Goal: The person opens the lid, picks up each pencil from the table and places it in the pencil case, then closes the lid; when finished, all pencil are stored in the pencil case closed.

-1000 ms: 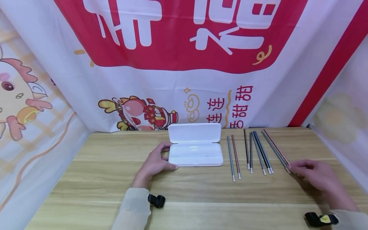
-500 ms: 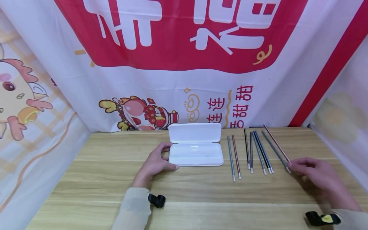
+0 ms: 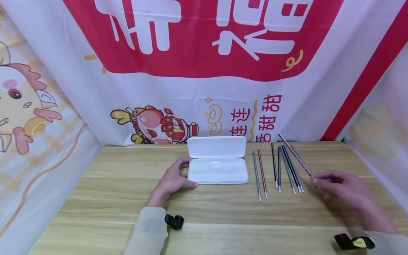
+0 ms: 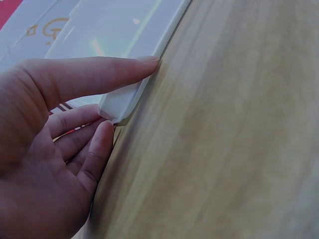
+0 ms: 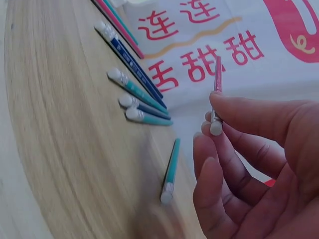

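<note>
An opened white pencil case (image 3: 217,171) lies on the table, its lid (image 3: 216,147) tilted up against the backdrop. My left hand (image 3: 174,179) grips the case's left end. In the left wrist view the thumb (image 4: 109,74) lies along the front edge and the other fingers are at the end. My right hand (image 3: 345,187) pinches a red pencil (image 3: 294,154) near its white eraser, between thumb and fingers, raised off the table. Below it a teal pencil (image 5: 172,172) lies on the wood in the right wrist view.
Several dark and blue pencils (image 3: 288,170) lie side by side left of the right hand. A teal pencil (image 3: 256,177) and a red one (image 3: 262,173) lie just right of the case. A printed cloth backdrop (image 3: 197,99) stands at the table's (image 3: 223,212) back edge.
My right hand has lifted the red pencil off the table from beside the teal one and moved it slightly left. The left hand stays in place on the pencil case.
</note>
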Demonstrator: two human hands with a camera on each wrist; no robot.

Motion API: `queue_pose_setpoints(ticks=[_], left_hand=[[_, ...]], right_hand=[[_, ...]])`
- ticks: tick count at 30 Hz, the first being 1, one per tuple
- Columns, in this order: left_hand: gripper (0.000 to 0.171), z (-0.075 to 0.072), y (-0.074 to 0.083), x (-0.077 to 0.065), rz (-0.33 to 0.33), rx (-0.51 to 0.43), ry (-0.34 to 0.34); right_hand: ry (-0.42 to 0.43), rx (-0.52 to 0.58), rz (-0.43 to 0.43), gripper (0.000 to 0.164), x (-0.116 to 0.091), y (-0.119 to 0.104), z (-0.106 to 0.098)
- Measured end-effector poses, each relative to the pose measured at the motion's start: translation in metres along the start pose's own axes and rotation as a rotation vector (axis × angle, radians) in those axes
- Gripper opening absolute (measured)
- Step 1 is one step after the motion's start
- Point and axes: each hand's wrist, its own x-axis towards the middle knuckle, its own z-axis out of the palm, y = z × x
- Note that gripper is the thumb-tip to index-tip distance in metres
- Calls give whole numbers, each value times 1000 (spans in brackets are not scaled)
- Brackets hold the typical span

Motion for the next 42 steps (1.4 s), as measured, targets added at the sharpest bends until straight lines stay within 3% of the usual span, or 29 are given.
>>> queue_pose_setpoints(ticks=[14,22,30,35,42], left_hand=[[89,1,-2,0,5,-10,-4],[90,1,0,0,7,-16,5],[90,-1,-1,0,5,-18,0],[90,-1,-2,0,9,-33,-7],[89,-1,-1,-1,7,-24,-3]], right_hand=[[-31,24,-75,51,9,-29,23],[-51,-16,-95,45,17,-52,34],[-40,-68,-112,43,27,-71,51],[-37,-63,-167,37,32,-82,62],[-22,-38,-175,35,42,-97,80]])
